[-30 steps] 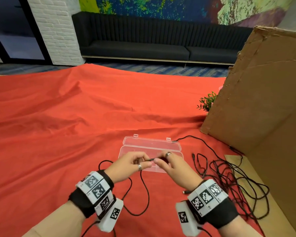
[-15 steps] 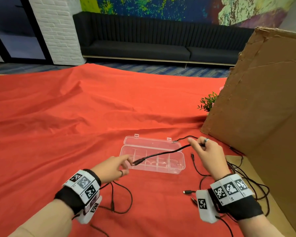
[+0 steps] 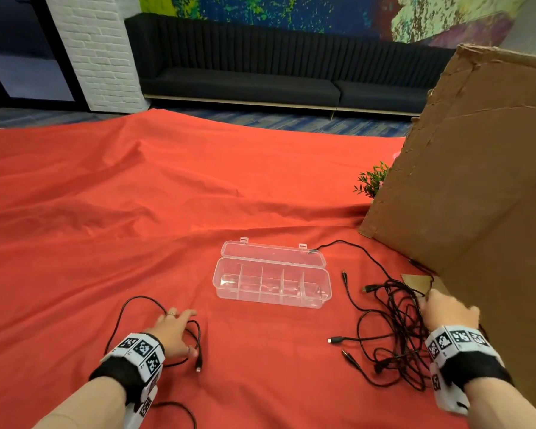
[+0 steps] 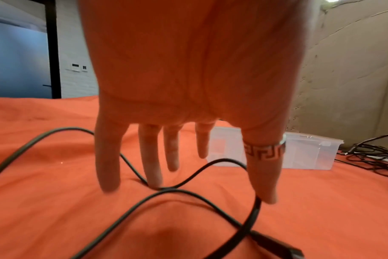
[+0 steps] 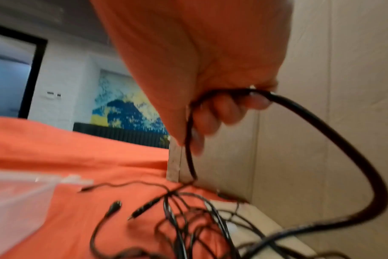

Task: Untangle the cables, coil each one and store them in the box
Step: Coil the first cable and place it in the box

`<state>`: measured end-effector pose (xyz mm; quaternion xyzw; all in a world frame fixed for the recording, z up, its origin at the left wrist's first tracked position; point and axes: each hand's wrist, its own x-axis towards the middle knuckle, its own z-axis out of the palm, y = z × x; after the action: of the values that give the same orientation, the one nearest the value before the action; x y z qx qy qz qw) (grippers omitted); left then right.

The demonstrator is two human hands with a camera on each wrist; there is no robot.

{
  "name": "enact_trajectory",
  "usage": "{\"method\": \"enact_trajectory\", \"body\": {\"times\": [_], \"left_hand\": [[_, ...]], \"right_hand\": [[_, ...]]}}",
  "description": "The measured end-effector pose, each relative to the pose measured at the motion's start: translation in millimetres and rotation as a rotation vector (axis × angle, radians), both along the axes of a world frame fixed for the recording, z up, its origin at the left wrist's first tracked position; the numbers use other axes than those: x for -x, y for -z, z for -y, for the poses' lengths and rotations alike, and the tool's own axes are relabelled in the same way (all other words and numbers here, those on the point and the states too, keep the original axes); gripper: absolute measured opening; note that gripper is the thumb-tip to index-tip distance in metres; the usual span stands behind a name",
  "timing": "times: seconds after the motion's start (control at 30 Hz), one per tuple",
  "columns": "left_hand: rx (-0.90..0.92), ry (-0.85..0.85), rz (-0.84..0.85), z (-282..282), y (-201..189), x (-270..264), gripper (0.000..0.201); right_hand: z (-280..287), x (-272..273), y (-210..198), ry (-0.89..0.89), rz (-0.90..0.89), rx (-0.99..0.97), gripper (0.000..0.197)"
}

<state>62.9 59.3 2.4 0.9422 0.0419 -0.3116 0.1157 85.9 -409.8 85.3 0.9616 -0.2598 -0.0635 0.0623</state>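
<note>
Clear plastic compartment box point(image 3: 272, 284) sits open on the red cloth point(image 3: 136, 212), lid folded back on its far side, dividers visible, compartments look bare of cables.

Left hand point(image 3: 173, 331) is near-left of the box, palm down, fingers point(image 4: 106, 157) spread and straight, tips reaching down to the cloth among the loops of a loose black cable point(image 3: 130, 308). Thumb wears a patterned ring and its tip is just beside the cable; nothing is gripped. That cable lies in open loops around and under the hand, one plug end point(image 3: 199, 365) on the cloth nearer than the hand. In the left wrist view the same cable point(image 4: 188, 194) crosses itself below the fingertips.

Right hand point(image 3: 446, 311) is right of the box, at the far-right edge of a tangled pile of black cables point(image 3: 393, 335). Right wrist view, blurred: curled fingers point(image 5: 224, 108) pinch one black strand point(image 5: 321, 133) from the tangle, which arcs out of the hand and back down into the pile.

The tangle lies on the cloth right of the box, several plug ends point(image 3: 334, 339) sticking out toward the box side. One strand point(image 3: 338, 243) runs up to the box's far-right corner.

Big brown cardboard sheet point(image 3: 477, 181) stands tilted right of the box, just behind the right hand. Small green plant point(image 3: 372, 181) peeks from its left edge. Black sofa point(image 3: 260, 72) well beyond the box.
</note>
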Motion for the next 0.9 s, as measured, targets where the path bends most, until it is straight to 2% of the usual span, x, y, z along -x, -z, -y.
{"method": "enact_trajectory", "body": {"times": [0.07,0.17,0.2,0.3,0.4,0.47,0.57,0.6,0.63,0.73,0.8,0.9], "left_hand": [[0.047,0.0,-0.053,2.4,3.5,1.6,0.076],[0.158,-0.008,-0.051,10.8,4.9,3.6,0.045],[0.271,-0.029,-0.056,14.8,2.6,3.5,0.038],[0.579,-0.024,-0.017,31.0,-16.8,-1.0,0.039],[0.79,0.129,0.017,53.9,-51.4,-8.9,0.037],[0.962,0.167,0.024,66.4,-75.6,-11.5,0.035],[1.142,0.101,0.114,74.0,-102.0,-11.0,0.028],[1.163,0.052,0.159,72.2,-106.3,-12.3,0.025],[1.168,0.012,0.198,69.5,-109.9,-13.6,0.022],[1.081,-0.001,0.247,55.3,-106.8,-19.8,0.01],[0.931,-0.003,0.288,44.6,-100.3,-23.5,0.021],[0.924,-0.116,0.282,29.1,-90.3,-27.6,0.029]], "right_hand": [[-9.0,6.6,15.9,0.008,-0.138,0.067,0.037],[-49.0,7.3,24.9,-0.175,-0.069,0.021,0.042],[-67.5,6.3,24.1,-0.28,0.007,-0.059,0.042],[-129.1,6.4,15.7,-0.593,0.133,-0.407,0.05],[-185.0,13.0,6.9,-0.814,0.031,-0.704,0.067],[-206.3,14.3,2.8,-0.902,-0.034,-0.811,0.062],[-209.7,10.0,-16.3,-0.84,0.055,-1.019,0.008],[-205.8,7.6,-22.8,-0.808,0.067,-1.091,0.011],[-200.2,6.0,-27.8,-0.8,0.073,-1.132,0.023],[-174.9,1.0,-36.9,-0.755,0.173,-1.105,0.035],[-152.1,-6.1,-39.0,-0.641,0.371,-1.048,0.037],[-115.6,-13.4,-46.8,-0.416,0.587,-0.889,0.04]]}}
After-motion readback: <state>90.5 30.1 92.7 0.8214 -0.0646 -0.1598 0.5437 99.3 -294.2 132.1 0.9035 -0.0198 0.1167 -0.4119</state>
